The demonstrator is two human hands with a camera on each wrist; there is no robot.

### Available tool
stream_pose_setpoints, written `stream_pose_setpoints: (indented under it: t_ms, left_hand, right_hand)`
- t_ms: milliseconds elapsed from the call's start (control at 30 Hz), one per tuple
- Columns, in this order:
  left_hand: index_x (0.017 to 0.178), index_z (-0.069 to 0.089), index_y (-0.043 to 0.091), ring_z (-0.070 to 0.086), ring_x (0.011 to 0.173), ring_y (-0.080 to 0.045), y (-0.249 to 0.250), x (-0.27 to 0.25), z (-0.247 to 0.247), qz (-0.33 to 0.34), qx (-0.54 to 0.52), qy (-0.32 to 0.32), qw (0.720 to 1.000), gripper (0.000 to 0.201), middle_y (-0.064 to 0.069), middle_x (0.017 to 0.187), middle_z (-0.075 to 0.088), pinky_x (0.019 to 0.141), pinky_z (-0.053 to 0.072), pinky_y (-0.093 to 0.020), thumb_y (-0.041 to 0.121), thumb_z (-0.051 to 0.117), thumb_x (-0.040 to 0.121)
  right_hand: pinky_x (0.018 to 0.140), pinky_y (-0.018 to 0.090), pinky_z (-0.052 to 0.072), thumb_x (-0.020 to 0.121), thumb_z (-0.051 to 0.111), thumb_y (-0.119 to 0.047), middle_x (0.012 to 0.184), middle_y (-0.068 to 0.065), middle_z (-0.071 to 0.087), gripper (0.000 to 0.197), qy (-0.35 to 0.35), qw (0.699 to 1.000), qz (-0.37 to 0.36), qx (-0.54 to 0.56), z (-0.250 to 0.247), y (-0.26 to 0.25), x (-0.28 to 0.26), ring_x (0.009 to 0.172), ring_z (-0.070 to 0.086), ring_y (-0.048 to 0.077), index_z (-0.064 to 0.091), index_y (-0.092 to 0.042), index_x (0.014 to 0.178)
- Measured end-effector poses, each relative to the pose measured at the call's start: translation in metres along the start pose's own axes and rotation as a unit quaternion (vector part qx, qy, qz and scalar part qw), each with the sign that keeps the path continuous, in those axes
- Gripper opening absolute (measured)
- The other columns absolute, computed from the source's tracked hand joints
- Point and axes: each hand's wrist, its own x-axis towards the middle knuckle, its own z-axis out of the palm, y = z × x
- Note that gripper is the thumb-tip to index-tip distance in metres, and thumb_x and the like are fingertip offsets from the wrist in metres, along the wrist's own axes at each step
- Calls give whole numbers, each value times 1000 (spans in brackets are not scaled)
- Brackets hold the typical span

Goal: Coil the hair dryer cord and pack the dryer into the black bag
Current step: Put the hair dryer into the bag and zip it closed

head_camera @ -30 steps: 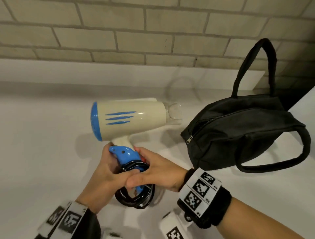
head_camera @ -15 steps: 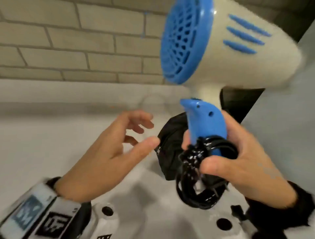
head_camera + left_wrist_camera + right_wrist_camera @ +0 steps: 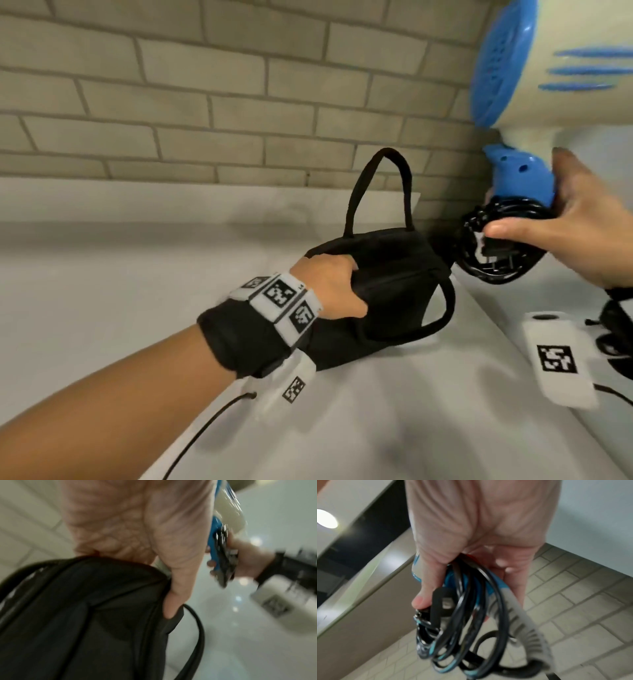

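Observation:
The cream and blue hair dryer (image 3: pixel 561 75) hangs in the air at the upper right. My right hand (image 3: pixel 561 229) grips its blue handle (image 3: pixel 517 178) together with the coiled black cord (image 3: pixel 496 250), thumb pressing the plug. The same coil (image 3: pixel 464 615) fills the right wrist view under my fingers. The black bag (image 3: pixel 387 284) lies on the white counter, one strap upright. My left hand (image 3: pixel 329 281) grips the bag's near top edge, thumb (image 3: pixel 173 601) tucked against the fabric of the bag (image 3: pixel 77 622). The dryer (image 3: pixel 228 513) appears beyond it, blurred.
A tan brick wall (image 3: pixel 205 102) rises behind the white counter (image 3: pixel 102 274). A low white ledge (image 3: pixel 171 198) runs along the wall's foot. A thin black cable (image 3: pixel 202 431) trails from my left wrist band over the counter.
My left hand let go of the dryer and went to the bag, which it now grips. My right hand carried the dryer and coil up and to the right.

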Motion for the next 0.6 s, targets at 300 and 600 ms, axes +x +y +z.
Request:
stream_pose_setpoints:
  t_ms: [300,600]
  left_hand:
    - [111,39,28,51,96,-16,-5,-28,2,134,-39,-16,990,42,6,106,51,76,43,-31,13,57,76]
    - [109,36,36,49,95,-10,-17,-53,11,120,-54,65,989,41,11,107,52,75,41,-26,18,54,77]
  right_hand:
    - [80,-6,32,52,84,-29,104,-27,43,70,-222,971,-42,-82,65,30,46,93,43,-29,35,-43,101]
    - [84,32,46,75,65,-44,119,-1,60,69,-343,851,-79,-389,77,51,50,103,58,20,28,-31,132]
